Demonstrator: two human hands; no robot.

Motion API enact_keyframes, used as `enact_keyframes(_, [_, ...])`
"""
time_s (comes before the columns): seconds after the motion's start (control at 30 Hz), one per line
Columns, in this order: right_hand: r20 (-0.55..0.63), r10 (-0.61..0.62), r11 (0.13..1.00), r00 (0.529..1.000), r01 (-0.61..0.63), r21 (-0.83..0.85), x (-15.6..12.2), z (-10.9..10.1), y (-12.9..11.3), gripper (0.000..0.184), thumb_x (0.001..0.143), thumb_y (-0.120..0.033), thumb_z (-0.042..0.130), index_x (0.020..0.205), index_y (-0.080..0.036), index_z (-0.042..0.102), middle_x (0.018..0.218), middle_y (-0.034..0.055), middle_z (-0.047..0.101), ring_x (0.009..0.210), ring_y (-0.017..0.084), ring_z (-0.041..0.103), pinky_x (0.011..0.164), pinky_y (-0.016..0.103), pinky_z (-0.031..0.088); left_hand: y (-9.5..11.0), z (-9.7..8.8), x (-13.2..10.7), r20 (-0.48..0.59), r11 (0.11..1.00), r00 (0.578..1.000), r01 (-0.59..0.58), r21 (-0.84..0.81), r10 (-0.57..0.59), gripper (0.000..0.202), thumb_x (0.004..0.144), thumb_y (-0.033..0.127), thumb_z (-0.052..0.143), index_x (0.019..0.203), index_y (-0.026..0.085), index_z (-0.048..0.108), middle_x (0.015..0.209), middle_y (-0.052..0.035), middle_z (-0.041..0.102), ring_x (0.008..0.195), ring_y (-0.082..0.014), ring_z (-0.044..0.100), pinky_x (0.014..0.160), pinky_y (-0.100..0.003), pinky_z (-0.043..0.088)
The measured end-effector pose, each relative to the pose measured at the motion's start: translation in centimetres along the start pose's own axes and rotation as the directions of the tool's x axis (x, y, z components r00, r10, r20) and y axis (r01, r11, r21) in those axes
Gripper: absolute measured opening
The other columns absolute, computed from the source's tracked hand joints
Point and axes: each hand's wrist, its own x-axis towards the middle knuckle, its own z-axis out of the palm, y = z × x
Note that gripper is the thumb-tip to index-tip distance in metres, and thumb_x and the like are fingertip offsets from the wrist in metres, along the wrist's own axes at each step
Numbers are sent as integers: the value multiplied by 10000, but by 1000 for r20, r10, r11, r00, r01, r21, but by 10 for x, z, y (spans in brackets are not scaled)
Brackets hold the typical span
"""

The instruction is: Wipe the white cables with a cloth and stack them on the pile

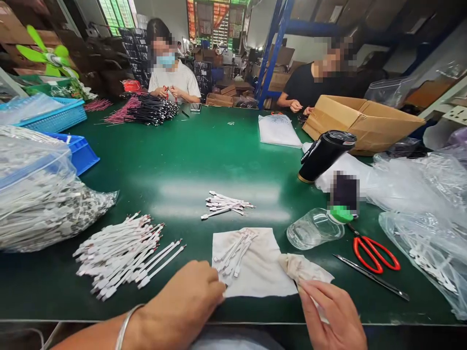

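My left hand [186, 301], with a silver bangle at its wrist, is closed at the left edge of a flat whitish cloth [259, 262]. What its fingers hold, if anything, is hidden. Between thumb and fingers, my right hand [332, 311] pinches a crumpled, stained cloth [299, 267] by the flat one's right corner. Several short white cables with connectors [237, 253] lie on the flat cloth. Beyond it is a small loose bunch of similar cables [226, 205]. To the left of my left hand rests a larger heap of white cables [120, 253].
At right are a clear jar with green lid [315, 228], red-handled scissors [375, 255], tweezers [372, 277], a black tumbler [324, 155] and a cardboard box [365, 121]. A bulging cable bag [44, 209] stands left. Two people sit across the green table [175, 160].
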Motion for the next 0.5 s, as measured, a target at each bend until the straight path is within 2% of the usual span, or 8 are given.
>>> enact_keyframes(0.07, [122, -46, 996, 991, 35, 87, 10, 6, -10, 192, 809, -157, 582, 987, -227, 599, 836, 48, 617, 795, 191, 579, 730, 344, 469, -1, -4, 9, 38, 961, 999, 22, 276, -34, 293, 865, 256, 432, 632, 209, 603, 655, -78, 572, 627, -209, 454, 628, -341, 278])
enact_keyframes(0.1, [187, -65, 992, 980, 43, 119, 16, 9, -15, 175, 821, -168, 569, 984, -223, 600, 820, 44, 621, 778, 184, 581, 723, 336, 473, -3, -7, 14, 47, 935, 998, 23, 354, -43, 286, 859, 225, 429, 624, 205, 591, 649, -70, 556, 621, -204, 434, 627, -338, 265])
enact_keyframes(0.17, [299, -96, 987, 949, 52, 151, 26, 15, -24, 150, 849, -182, 532, 974, -220, 604, 794, 38, 623, 734, 170, 576, 692, 319, 472, -7, -13, 22, 18, 904, 999, 18, 426, -28, 274, 836, 188, 444, 587, 204, 559, 610, -50, 510, 594, -190, 400, 630, -331, 259])
enact_keyframes(0.23, [373, -127, 985, 919, 72, 160, 34, 20, -32, 143, 871, -182, 494, 948, -214, 609, 764, 33, 616, 691, 158, 561, 646, 300, 458, -13, -22, 31, -58, 891, 998, 34, 453, -9, 289, 804, 151, 456, 525, 203, 509, 553, -33, 447, 554, -174, 367, 641, -329, 266])
enact_keyframes(0.37, [405, -186, 978, 895, 131, 162, 37, 24, -38, 161, 884, -176, 460, 822, -204, 607, 645, 12, 560, 602, 143, 517, 554, 270, 403, -24, -42, 50, -188, 829, 980, 53, 556, 63, 315, 760, 120, 448, 455, 200, 450, 496, -33, 399, 510, -172, 375, 637, -337, 300])
enact_keyframes(0.5, [390, -187, 979, 901, 140, 147, 25, 27, -31, 191, 891, -208, 456, 752, -208, 588, 618, 7, 548, 573, 140, 511, 538, 259, 391, -34, -52, 67, -175, 690, 983, 163, 706, -53, 284, 747, 62, 411, 520, 153, 554, 593, -116, 531, 619, -236, 509, 648, -350, 362])
